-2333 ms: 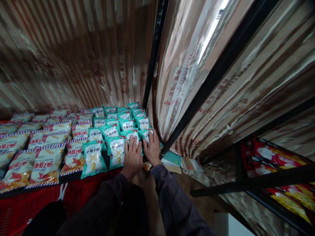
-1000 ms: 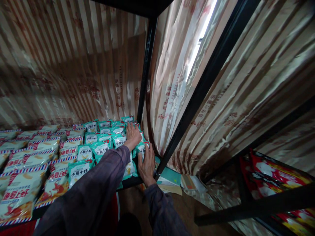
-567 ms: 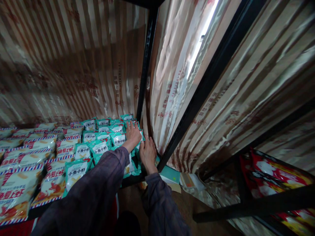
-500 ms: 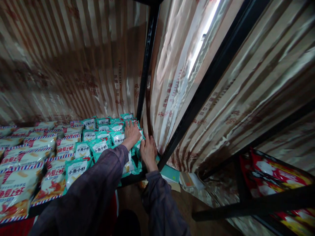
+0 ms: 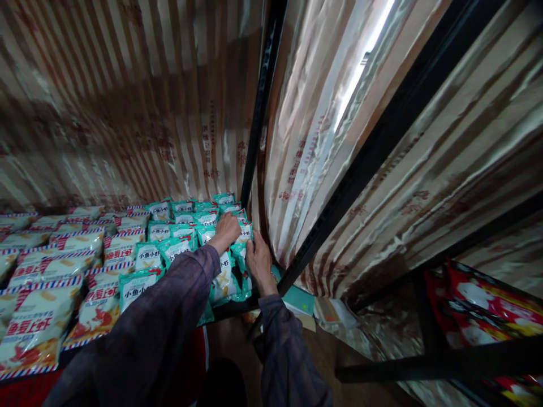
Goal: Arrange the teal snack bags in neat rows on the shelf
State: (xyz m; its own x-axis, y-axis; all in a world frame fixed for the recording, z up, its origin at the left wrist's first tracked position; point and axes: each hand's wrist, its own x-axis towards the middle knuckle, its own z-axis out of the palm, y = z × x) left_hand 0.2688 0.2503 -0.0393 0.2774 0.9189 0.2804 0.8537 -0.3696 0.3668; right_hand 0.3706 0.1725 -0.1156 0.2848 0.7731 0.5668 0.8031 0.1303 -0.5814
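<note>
two hands [image 5: 228, 229] [image 5: 260, 260]; both at teal packets [image 5: 224, 281]

The teal bags [image 5: 149, 255] carried 小鱼小虾 in dark characters on a pale panel, the same four repeating from bag to bag. On the white-and-orange bags [image 5: 31, 322], 鱼爱上虾 stood in large red characters; the finer lines around it were too small to make out. Columns of reddish characters ran down the striped sheeting [image 5: 311, 186], too blurred to read. Lettering on the red-and-yellow bags [image 5: 492, 305] could not be read.
</note>
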